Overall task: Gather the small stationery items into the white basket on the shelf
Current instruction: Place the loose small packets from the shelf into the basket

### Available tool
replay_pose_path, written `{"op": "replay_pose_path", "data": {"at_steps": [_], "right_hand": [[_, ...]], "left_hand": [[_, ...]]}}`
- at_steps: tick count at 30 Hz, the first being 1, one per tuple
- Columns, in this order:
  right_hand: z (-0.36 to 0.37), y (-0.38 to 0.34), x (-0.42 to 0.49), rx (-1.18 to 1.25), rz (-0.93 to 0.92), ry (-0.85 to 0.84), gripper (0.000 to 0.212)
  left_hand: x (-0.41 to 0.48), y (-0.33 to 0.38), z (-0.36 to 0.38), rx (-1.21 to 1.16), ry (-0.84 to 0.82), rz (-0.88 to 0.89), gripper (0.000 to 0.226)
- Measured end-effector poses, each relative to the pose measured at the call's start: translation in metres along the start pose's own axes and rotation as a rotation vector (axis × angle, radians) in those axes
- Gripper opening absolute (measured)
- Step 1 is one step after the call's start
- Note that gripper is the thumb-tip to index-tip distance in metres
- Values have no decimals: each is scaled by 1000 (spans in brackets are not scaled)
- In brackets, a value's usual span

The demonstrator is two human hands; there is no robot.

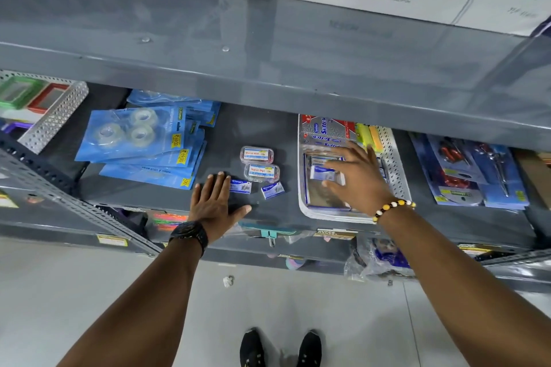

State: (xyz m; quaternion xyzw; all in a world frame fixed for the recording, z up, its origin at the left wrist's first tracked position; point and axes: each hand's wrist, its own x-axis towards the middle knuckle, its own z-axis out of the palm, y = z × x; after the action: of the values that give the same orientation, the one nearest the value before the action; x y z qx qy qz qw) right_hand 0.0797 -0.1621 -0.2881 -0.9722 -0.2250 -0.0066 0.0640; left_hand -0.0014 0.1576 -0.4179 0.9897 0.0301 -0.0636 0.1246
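Observation:
A white perforated basket (395,167) sits on the grey shelf (268,125), right of centre, with flat packets inside. My right hand (357,176) hovers over it, thumb and fingers pinching a small blue-and-white box (322,173). On the bare shelf to the left of the basket lie two clear plastic cases (257,155) (262,172) and two small blue boxes (241,186) (272,190). My left hand (214,202) rests flat on the shelf with its fingers apart, its fingertips just left of the nearer blue box.
Blue packs of clear tape (140,143) are stacked to the left. Blue carded tool packs (468,173) lie to the right of the basket. The upper shelf (268,68) overhangs close above. A lower shelf holds mixed goods (378,259).

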Motion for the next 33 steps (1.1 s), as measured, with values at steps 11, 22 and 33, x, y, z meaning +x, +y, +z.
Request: {"op": "replay_pose_path", "data": {"at_steps": [11,22,33], "right_hand": [[1,83,-47,-95,147,-211,38],[10,82,-43,-124,113,-386,41],[16,31,-26,147,-2,12,43]], "left_hand": [[0,1,0,-11,20,-10,99],[1,1,0,23,-6,-22,103],[2,1,0,22,-16,-22,101]]}}
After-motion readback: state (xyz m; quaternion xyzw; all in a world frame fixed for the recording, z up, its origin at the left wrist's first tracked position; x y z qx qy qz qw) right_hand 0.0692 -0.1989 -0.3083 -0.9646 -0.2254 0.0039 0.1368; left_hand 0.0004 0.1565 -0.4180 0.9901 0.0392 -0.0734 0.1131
